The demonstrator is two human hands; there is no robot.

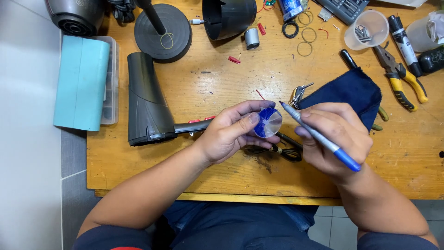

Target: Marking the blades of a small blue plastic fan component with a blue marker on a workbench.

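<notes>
My left hand (227, 133) grips a small round clear disc (268, 122), partly coloured blue, held up over the wooden table (208, 88). My right hand (336, 137) holds a grey marker pen with a blue end (319, 137); its tip sits just right of the disc's upper edge. A dark grey hair-dryer housing (145, 99) lies left of my left hand, with wires trailing toward it. A black cable (284, 152) lies under both hands.
A navy cloth (349, 95) and keys (299, 94) lie behind my right hand. Yellow-handled pliers (404, 78), a clear cup of screws (367, 28), rubber rings (298, 32), a black round base (163, 30), a black cylinder shell (229, 17) and a teal-lidded box (83, 81) ring the work area.
</notes>
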